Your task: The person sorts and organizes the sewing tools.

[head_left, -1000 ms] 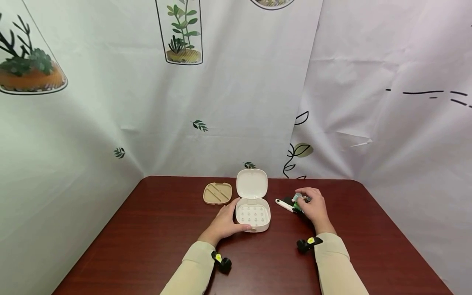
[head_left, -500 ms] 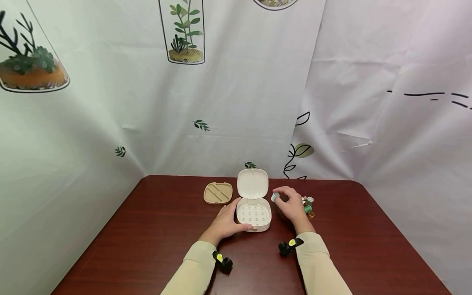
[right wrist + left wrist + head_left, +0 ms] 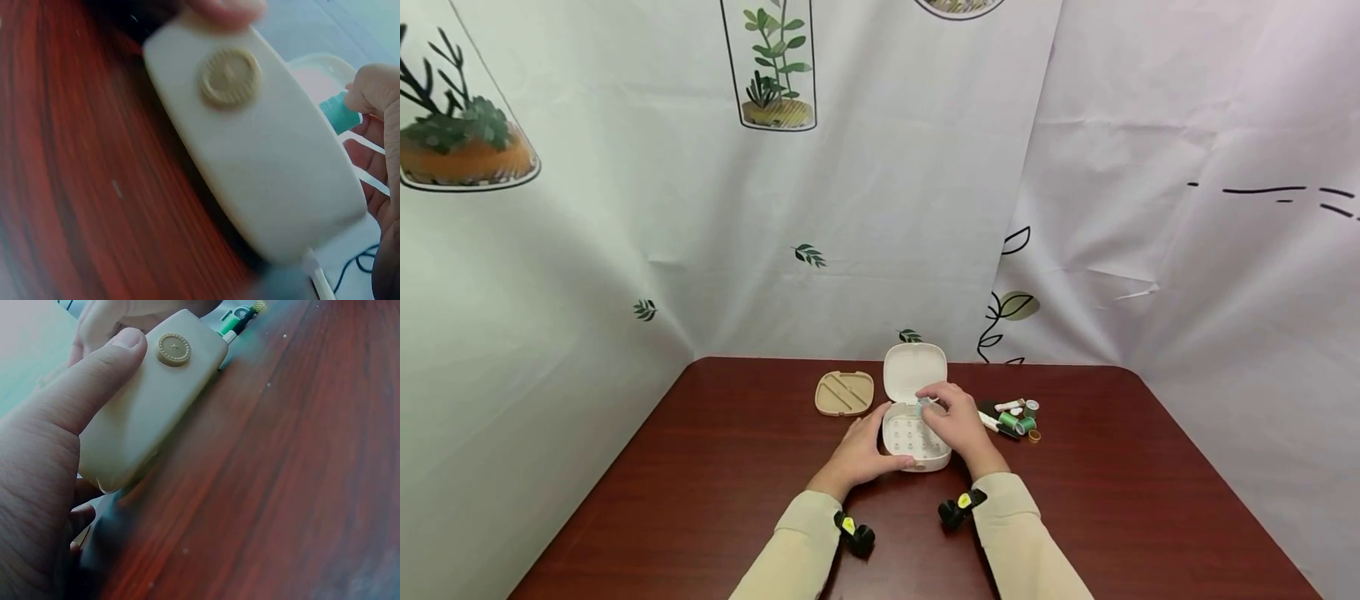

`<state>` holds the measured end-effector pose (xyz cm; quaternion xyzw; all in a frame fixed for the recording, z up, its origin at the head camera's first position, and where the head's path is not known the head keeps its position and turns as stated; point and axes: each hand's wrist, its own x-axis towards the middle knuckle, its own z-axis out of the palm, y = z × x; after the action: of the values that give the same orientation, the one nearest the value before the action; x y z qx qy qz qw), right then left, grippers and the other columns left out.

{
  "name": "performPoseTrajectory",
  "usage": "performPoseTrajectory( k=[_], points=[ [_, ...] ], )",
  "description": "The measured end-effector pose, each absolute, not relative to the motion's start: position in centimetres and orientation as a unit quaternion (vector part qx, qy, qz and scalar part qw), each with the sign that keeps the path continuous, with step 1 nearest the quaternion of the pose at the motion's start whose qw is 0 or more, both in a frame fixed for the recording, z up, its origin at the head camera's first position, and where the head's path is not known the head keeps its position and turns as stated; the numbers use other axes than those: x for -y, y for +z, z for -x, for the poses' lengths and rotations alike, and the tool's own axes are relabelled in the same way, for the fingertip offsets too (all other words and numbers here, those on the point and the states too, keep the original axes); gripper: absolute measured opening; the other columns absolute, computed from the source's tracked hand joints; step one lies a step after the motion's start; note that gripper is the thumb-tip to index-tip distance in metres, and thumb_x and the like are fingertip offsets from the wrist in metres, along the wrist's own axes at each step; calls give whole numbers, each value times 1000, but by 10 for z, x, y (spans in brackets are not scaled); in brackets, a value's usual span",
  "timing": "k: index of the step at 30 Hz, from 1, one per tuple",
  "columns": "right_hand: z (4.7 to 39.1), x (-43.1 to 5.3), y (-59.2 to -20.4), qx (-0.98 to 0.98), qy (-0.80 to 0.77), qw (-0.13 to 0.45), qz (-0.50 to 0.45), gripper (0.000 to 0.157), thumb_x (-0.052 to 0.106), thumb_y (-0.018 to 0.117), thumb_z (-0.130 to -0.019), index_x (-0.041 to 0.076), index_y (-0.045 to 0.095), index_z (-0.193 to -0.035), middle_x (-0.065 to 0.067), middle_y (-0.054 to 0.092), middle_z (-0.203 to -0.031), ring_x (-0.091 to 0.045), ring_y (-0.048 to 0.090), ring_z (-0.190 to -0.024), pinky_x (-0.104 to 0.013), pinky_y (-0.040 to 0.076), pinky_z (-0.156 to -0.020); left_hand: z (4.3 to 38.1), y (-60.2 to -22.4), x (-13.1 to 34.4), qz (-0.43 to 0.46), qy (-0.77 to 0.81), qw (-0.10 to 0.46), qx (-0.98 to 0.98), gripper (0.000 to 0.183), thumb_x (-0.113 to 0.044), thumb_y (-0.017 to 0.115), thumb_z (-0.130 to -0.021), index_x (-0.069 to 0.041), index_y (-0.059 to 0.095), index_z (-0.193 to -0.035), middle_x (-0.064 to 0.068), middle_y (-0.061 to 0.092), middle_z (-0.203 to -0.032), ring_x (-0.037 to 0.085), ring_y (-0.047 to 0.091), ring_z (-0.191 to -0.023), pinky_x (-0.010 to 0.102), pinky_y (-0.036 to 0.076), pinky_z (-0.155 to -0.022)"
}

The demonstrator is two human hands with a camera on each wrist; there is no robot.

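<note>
A cream sewing box (image 3: pixel 904 440) stands on the table with its lid (image 3: pixel 915 371) raised; rows of small pegs cover its floor. My left hand (image 3: pixel 859 452) holds the box by its left side, thumb on the front wall near the round button clasp (image 3: pixel 174 350). Between thumb and fingers of my right hand (image 3: pixel 958 423) is a light blue-green thread spool (image 3: pixel 339 114), over the back part of the box. That hand hides the box's right rear pegs.
Right of the box lie several thread spools (image 3: pixel 1009 421), a white-handled tool (image 3: pixel 988 422) and a small yellow-brown ring-shaped item (image 3: pixel 1034 436). A tan divided tray (image 3: pixel 844 393) lies to the left. A printed cloth backdrop (image 3: pixel 880 208) hangs behind the table.
My right hand has picked up the blue-green spool from the pile on the right and carried it left to over the box. My left hand has stayed on the box.
</note>
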<state>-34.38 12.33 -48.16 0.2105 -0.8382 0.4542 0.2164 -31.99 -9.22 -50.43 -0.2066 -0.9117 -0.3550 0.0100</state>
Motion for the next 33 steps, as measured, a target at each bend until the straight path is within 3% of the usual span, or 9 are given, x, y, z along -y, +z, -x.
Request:
performPoseTrajectory(
  k=[10,22,33],
  points=[
    [343,-99,-476,883,382,167,-216,24,4,70,-84,13,76,-105,0,72,-105,-16,66,-85,-38,55,-77,319,-506,96,218,-342,23,914,108,-59,79,-78,-9,29,-159,14,40,-157,31,38,-144,54,22,-120],
    [339,-83,-470,928,258,135,-234,19,11,70,-92,12,77,-109,-6,73,-111,-23,69,-102,-43,55,-89,318,-506,94,231,-347,26,909,106,-60,79,-78,-13,30,-159,8,42,-157,27,40,-143,51,23,-120],
    [340,-79,-472,940,238,137,-205,18,14,75,-91,12,78,-108,-6,73,-108,-24,69,-102,-44,55,-89,319,-506,96,240,-353,35,903,106,-61,79,-78,-9,32,-158,7,42,-157,27,42,-142,54,22,-120]
  ],
)
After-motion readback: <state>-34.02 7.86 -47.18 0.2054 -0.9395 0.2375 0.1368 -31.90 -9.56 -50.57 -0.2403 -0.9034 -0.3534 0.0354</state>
